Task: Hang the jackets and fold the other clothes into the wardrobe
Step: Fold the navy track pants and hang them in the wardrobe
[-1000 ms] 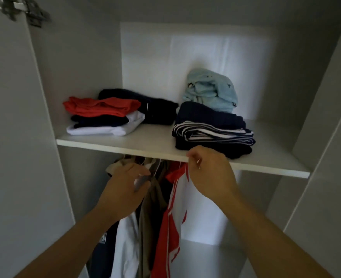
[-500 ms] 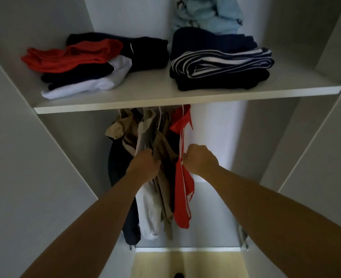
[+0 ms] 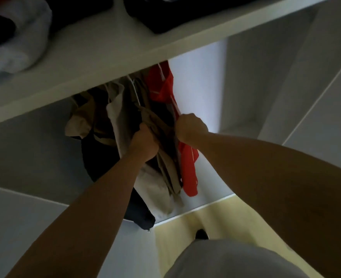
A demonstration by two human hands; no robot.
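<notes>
While the left hand (image 3: 145, 142) fists the khaki jacket (image 3: 161, 133), the right hand's (image 3: 190, 127) grip pinches the red jacket (image 3: 188, 163)

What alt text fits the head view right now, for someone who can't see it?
Both hands reach into the hanging jackets under a white shelf: the left hand is closed on a beige jacket, the right hand is closed at the edge of a red jacket. Folded clothes lie on the shelf above.

Khaki jacket (image 3: 165, 137) and red jacket (image 3: 187, 163) (white trim) hang side by side under the wardrobe shelf (image 3: 109, 63).
</notes>
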